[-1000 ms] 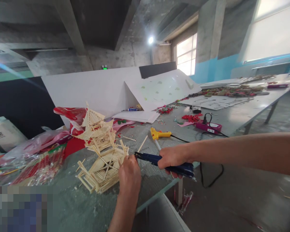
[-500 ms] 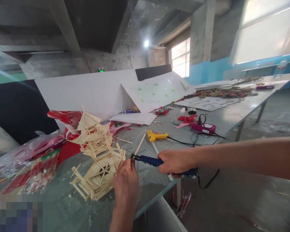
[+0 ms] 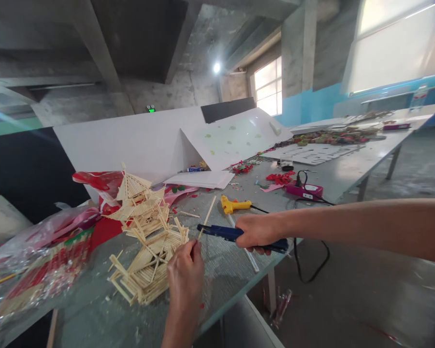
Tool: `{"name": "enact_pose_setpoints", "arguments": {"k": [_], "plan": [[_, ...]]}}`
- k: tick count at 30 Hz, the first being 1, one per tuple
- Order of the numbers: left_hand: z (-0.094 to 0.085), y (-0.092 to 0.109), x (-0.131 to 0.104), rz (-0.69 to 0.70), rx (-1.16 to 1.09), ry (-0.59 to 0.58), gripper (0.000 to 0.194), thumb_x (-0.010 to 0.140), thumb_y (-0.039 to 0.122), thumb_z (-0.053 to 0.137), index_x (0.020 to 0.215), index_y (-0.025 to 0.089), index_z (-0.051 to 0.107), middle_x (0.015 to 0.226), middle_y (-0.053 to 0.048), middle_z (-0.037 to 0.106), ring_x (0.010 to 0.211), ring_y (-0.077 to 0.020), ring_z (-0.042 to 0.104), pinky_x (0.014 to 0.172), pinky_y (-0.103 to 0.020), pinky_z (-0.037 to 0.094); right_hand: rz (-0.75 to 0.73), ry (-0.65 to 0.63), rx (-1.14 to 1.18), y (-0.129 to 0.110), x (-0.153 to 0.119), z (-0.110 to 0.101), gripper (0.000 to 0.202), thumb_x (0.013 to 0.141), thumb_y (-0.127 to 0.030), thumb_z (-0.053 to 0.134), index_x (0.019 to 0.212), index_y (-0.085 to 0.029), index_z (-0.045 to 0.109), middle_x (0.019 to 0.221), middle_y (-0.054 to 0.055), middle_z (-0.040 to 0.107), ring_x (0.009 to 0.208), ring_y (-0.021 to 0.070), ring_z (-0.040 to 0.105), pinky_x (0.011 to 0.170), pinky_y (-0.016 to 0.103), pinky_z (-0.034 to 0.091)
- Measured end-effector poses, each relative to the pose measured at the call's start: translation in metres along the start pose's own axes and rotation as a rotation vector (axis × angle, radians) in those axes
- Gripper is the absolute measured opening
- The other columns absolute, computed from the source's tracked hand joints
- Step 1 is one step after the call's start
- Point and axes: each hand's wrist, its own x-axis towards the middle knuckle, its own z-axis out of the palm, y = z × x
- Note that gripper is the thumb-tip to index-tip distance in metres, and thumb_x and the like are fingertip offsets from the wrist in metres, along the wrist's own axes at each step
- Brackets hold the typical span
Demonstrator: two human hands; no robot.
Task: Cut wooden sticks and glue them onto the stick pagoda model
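Note:
My left hand (image 3: 185, 268) is closed in a pinch on the lower end of a thin wooden stick (image 3: 209, 212), which slants up and away. My right hand (image 3: 257, 231) is wrapped round a long dark blue tool (image 3: 217, 232) that looks like a hair straightener. Its dark tip meets or crosses the stick just above my left fingers; whether the jaws clamp it I cannot tell. Left of my left hand stands a tiered pagoda model (image 3: 148, 237) built from pale sticks. A yellow glue gun (image 3: 235, 205) lies beyond the tool, with a clear glue stick (image 3: 252, 260) partly under it.
Plastic-wrapped bundles (image 3: 54, 266) cover the table's left side. White boards (image 3: 137, 140) lean behind. A magenta power strip (image 3: 304, 191), red scraps (image 3: 280, 178) and a black cord (image 3: 313, 279) are on the right; the cord hangs past the table edge.
My left hand has shifted slightly left and down along with the stick. The blue tool has moved a little up and left, and more of the stick's lower part shows between fingers and tool.

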Motion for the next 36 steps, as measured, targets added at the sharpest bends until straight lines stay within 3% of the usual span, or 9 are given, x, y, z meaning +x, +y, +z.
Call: {"name": "enact_pose_setpoints", "arguments": {"k": [5,11,14,20,24,29,32,36], "plan": [[-0.01,-0.007,-0.009,-0.064,-0.105,0.036,0.038,0.083,0.041,0.041,0.094,0.017,0.068,0.086,-0.009,0.072,0.084,-0.0245,0.067,0.064,-0.03,0.05,-0.051,0.011,-0.054,0.002,-0.003,-0.003,0.012,0.068,-0.02,0.046,0.056,-0.015,0.046,0.047,-0.002,0.048,0.037,0.0087,0.046,0.035,0.019,0.039],[-0.049,-0.019,-0.012,-0.222,-0.381,0.229,0.046,0.077,0.055,0.046,0.095,0.018,0.066,0.077,-0.005,0.072,0.067,-0.0207,0.068,0.059,-0.03,0.054,-0.076,0.028,-0.088,0.002,-0.006,-0.01,0.009,0.066,-0.02,0.046,0.059,-0.015,0.045,0.046,-0.002,0.047,0.039,0.0094,0.047,0.036,0.019,0.038],[-0.06,-0.019,-0.009,-0.212,-0.398,0.213,0.047,0.075,0.057,0.048,0.093,0.017,0.067,0.075,-0.005,0.072,0.067,-0.0202,0.067,0.06,-0.03,0.055,-0.081,0.036,-0.091,0.0,-0.006,-0.014,0.008,0.066,-0.019,0.046,0.059,-0.015,0.045,0.047,-0.002,0.048,0.039,0.0091,0.046,0.036,0.019,0.038],[-0.034,-0.007,-0.001,-0.008,-0.095,-0.053,0.039,0.084,0.047,0.039,0.087,0.019,0.067,0.062,-0.003,0.068,0.059,-0.0191,0.066,0.055,-0.027,0.046,-0.125,0.032,-0.071,0.001,0.004,-0.017,0.009,0.066,-0.02,0.046,0.058,-0.015,0.047,0.05,-0.002,0.049,0.038,0.0092,0.046,0.034,0.02,0.039],[-0.02,0.002,0.004,0.001,-0.034,-0.182,0.035,0.088,0.033,0.034,0.075,0.018,0.063,0.056,0.0,0.065,0.047,-0.0122,0.06,0.055,-0.023,0.04,-0.103,0.034,-0.067,0.002,0.009,-0.018,0.009,0.065,-0.019,0.046,0.057,-0.015,0.046,0.049,-0.003,0.048,0.037,0.0084,0.046,0.034,0.02,0.04],[-0.017,0.008,0.005,0.007,0.101,-0.161,0.031,0.088,0.024,0.035,0.074,0.019,0.062,0.056,0.001,0.065,0.053,-0.0118,0.061,0.057,-0.022,0.038,-0.086,0.016,-0.049,0.0,0.011,-0.017,0.01,0.066,-0.018,0.046,0.057,-0.014,0.046,0.049,-0.002,0.049,0.037,0.0082,0.046,0.034,0.02,0.039],[-0.015,0.009,0.005,0.06,0.261,-0.094,0.029,0.088,0.021,0.036,0.078,0.018,0.063,0.071,-0.005,0.07,0.067,-0.0167,0.065,0.06,-0.024,0.038,-0.087,0.022,-0.056,0.0,0.012,-0.016,0.011,0.067,-0.018,0.046,0.057,-0.014,0.046,0.049,-0.002,0.049,0.037,0.0082,0.045,0.034,0.02,0.039],[-0.012,0.011,0.005,0.079,0.402,-0.074,0.03,0.089,0.018,0.034,0.079,0.018,0.062,0.076,-0.01,0.071,0.07,-0.0221,0.066,0.058,-0.028,0.037,-0.057,0.028,-0.067,-0.002,0.013,-0.016,0.012,0.068,-0.019,0.046,0.057,-0.014,0.047,0.048,-0.002,0.048,0.038,0.0084,0.046,0.035,0.019,0.039]]}}
